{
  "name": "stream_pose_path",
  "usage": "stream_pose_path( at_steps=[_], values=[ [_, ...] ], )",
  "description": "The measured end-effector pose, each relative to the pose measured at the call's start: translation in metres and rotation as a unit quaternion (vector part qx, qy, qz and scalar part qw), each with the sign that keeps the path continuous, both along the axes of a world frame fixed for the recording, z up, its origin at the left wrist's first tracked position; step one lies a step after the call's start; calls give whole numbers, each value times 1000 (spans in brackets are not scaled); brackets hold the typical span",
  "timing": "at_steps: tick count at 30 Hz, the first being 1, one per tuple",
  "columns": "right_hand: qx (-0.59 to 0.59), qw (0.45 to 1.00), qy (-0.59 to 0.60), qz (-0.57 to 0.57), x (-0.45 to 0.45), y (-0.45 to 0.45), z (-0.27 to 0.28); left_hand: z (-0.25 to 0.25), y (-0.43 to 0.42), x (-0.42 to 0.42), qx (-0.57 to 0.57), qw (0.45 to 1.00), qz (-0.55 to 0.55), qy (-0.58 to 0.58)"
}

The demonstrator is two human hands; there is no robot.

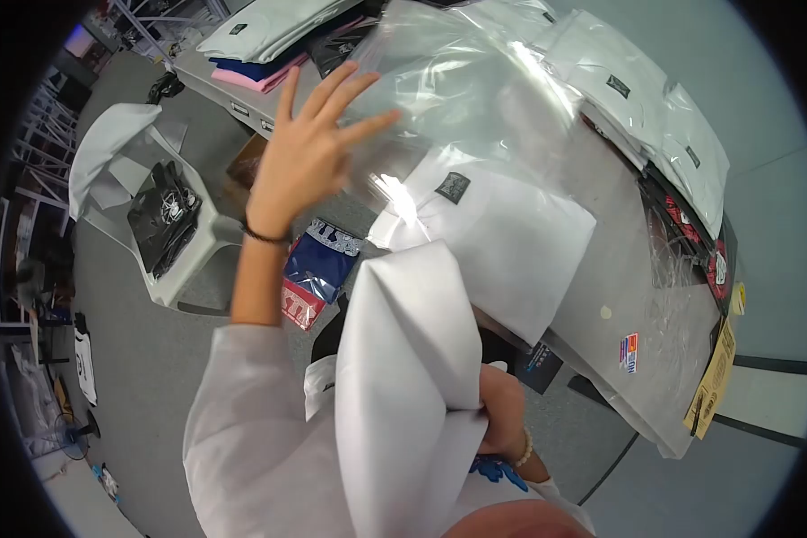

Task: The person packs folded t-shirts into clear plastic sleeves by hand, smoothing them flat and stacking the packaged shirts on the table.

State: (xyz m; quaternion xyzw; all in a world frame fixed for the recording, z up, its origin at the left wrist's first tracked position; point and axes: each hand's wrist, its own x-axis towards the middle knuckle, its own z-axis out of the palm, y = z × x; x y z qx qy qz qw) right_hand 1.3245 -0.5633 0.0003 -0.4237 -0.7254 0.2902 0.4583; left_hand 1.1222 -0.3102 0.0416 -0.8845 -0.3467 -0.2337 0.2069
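My left hand [303, 152] is raised with its fingers spread, at the near left side of a large clear plastic bag [457, 94]. Whether the fingertips touch the film I cannot tell. Below the bag, a folded white garment [520, 242] with a dark square label lies at the table's edge, its upper left side overlapped by clear film. My right hand [502, 403], a beaded bracelet at its wrist, is curled closed beside a hanging fold of white cloth [403, 359]. That cloth hides part of the fingers and whatever they hold.
On the grey table [592, 314], bagged white garments [619, 90] lie along the far right side. A stack of folded garments [264, 45] stands at the back left. Left of me is a white plastic chair [193, 269] holding black packets. Packed blue and red garments [321, 260] sit lower down.
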Motion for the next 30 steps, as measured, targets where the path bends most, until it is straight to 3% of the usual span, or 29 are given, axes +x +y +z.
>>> stream_pose_path(
  at_steps=[2,5,9,15,17,21,23,29,30],
  values=[
    [7,999,8,-37,4,-5,-3,-12,23,-12,41,992,20,121],
    [-14,997,34,-68,7,-6,-13,-37,46,-30,88,981,-62,159],
    [-102,994,35,-18,12,-6,-23,-21,23,-28,31,983,-168,73],
    [9,995,-56,-78,29,-5,3,-27,-31,10,48,980,-194,-6],
    [-93,988,-36,-119,43,-8,10,-33,-46,20,31,979,-197,-33],
    [-165,955,32,-243,63,-20,10,-48,-65,25,-66,978,-195,-38],
    [-188,938,78,-280,73,-23,8,-57,-68,26,-87,963,-255,-26],
    [-194,892,214,-347,86,-16,-6,-69,-82,40,-92,928,-359,49],
    [-194,883,230,-359,88,-14,-8,-67,-79,41,-28,919,-377,110]
  ],
)
